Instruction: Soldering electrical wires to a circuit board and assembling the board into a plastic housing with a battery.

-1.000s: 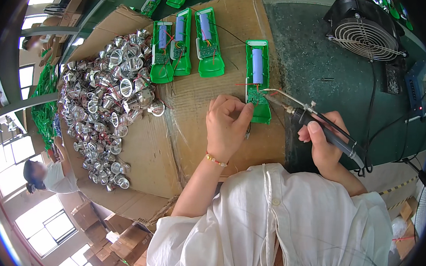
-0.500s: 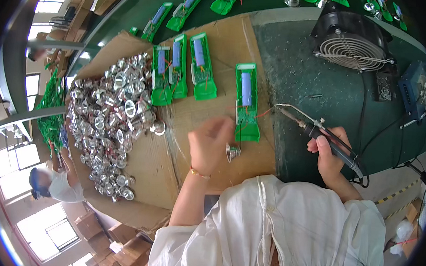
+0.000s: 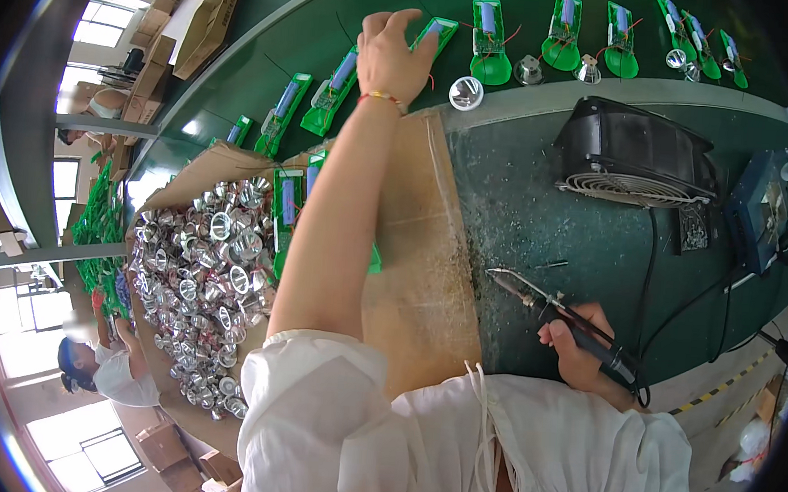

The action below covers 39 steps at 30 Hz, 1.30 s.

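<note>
My left hand [image 3: 395, 58] reaches to the far bench, its bent fingers and thumb around a green flashlight housing [image 3: 440, 30] with a blue battery; the fingertips are partly hidden. My right hand [image 3: 577, 343] is closed on a soldering iron [image 3: 594, 341] with a thin metal tube along it, its tip just above the green bench. To the right of my left hand lies another green housing [image 3: 491, 64] with battery and wires, beside a silver reflector cup [image 3: 466, 93]. Under my left forearm are several housings [image 3: 288, 205] on the cardboard, partly covered.
A heap of silver reflector cups [image 3: 198, 279] covers the left of the cardboard [image 3: 422, 311]. A black fan [image 3: 634, 152] and a blue box-shaped device [image 3: 757, 214] with cables stand at right. More housings [image 3: 620, 43] line the far side. Another person [image 3: 116, 369] works at left.
My left hand has moved from the cardboard to the far bench. The housing and reflector in front of me now lie in the far row. My right hand keeps the soldering iron. The view has shifted.
</note>
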Available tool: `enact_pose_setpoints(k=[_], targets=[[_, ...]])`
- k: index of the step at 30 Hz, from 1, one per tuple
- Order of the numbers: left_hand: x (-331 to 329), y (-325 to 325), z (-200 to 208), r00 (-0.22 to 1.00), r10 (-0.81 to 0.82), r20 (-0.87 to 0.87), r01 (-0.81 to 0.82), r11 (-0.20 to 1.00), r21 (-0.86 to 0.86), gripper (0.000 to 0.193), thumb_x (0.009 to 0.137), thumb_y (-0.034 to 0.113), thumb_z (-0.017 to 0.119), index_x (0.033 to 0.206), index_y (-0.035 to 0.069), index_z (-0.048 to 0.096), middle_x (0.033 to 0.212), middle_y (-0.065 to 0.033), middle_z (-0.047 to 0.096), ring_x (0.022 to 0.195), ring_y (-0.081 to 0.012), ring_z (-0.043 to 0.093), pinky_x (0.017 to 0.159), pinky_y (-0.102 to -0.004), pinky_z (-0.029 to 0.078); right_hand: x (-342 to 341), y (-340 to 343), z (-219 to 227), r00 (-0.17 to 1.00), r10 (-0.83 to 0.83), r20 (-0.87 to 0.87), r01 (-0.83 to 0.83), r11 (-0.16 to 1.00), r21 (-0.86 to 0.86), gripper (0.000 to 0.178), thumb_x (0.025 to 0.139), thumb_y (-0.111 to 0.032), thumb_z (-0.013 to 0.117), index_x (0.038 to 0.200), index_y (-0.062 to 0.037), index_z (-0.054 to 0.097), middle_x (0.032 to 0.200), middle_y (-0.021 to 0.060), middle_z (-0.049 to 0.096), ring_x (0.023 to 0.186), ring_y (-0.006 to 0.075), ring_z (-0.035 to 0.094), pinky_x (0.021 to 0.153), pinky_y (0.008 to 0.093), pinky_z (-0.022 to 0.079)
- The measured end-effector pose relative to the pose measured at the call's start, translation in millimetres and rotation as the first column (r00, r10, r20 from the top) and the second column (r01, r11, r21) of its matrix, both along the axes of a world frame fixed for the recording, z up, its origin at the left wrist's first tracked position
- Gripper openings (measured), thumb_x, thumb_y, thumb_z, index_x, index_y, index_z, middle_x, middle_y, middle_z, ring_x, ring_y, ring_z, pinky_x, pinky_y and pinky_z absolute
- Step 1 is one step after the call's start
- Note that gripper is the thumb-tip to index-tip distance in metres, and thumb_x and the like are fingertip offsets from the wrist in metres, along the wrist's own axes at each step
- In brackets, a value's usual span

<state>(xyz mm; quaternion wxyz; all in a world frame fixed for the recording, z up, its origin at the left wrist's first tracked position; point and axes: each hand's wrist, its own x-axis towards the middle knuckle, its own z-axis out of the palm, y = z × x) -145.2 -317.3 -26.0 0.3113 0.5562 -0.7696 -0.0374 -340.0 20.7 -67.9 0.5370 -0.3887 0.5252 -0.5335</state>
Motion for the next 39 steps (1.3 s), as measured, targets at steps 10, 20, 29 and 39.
enact_pose_setpoints(k=[10, 20, 29, 39], targets=[[17.8, 98.0, 8.8, 0.976, -0.038, 0.213, -0.058, 0.901, 0.429, 0.060, 0.079, 0.020, 0.053, 0.134, 0.021, 0.029, 0.118, -0.0239, 0.037, 0.103, -0.0390, 0.049, 0.081, -0.0440, 0.048, 7.2, 0.3, 1.9, 0.992, -0.103, -0.079, 0.106, 0.994, 0.041, 0.014, 0.084, -0.008, 0.055, 0.091, 0.0017, 0.047, 0.069, 0.0108, 0.060, 0.058, 0.0123, 0.056, 0.053, 0.0224, 0.045], [50.0, 331.8, 21.7, 0.993, 0.115, 0.028, -0.117, 0.929, 0.350, 0.062, 0.075, 0.015, 0.062, 0.131, 0.011, 0.037, 0.126, -0.0202, 0.037, 0.105, -0.0372, 0.048, 0.083, -0.0422, 0.045, 15.0, -3.3, -5.6, 0.970, -0.136, -0.201, 0.106, 0.983, -0.153, 0.018, 0.085, -0.015, 0.057, 0.092, 0.0002, 0.051, 0.067, 0.0084, 0.059, 0.055, 0.0111, 0.055, 0.051, 0.0209, 0.044], [249.4, 271.7, 43.7, 0.539, 0.841, -0.035, -0.831, 0.525, -0.182, 0.032, 0.070, 0.025, 0.072, 0.096, 0.008, 0.064, 0.104, -0.0107, 0.049, 0.102, -0.0292, 0.044, 0.087, -0.0424, 0.037, 24.0, 11.7, 8.5, 0.968, -0.110, -0.224, 0.076, 0.985, -0.156, 0.014, 0.085, -0.010, 0.056, 0.092, 0.0014, 0.051, 0.068, 0.0087, 0.059, 0.055, 0.0108, 0.055, 0.051, 0.0206, 0.044], [184.6, 298.4, 61.3, 0.671, 0.513, -0.535, -0.530, 0.837, 0.138, 0.010, 0.078, 0.010, 0.066, 0.080, -0.001, 0.066, 0.074, -0.0046, 0.065, 0.075, -0.0112, 0.059, 0.071, -0.0245, 0.046, 38.4, 26.5, 31.8, 0.989, -0.027, -0.145, 0.006, 0.989, -0.145, 0.014, 0.083, -0.007, 0.058, 0.089, 0.0016, 0.048, 0.068, 0.0113, 0.060, 0.055, 0.0124, 0.056, 0.053, 0.0237, 0.048]])
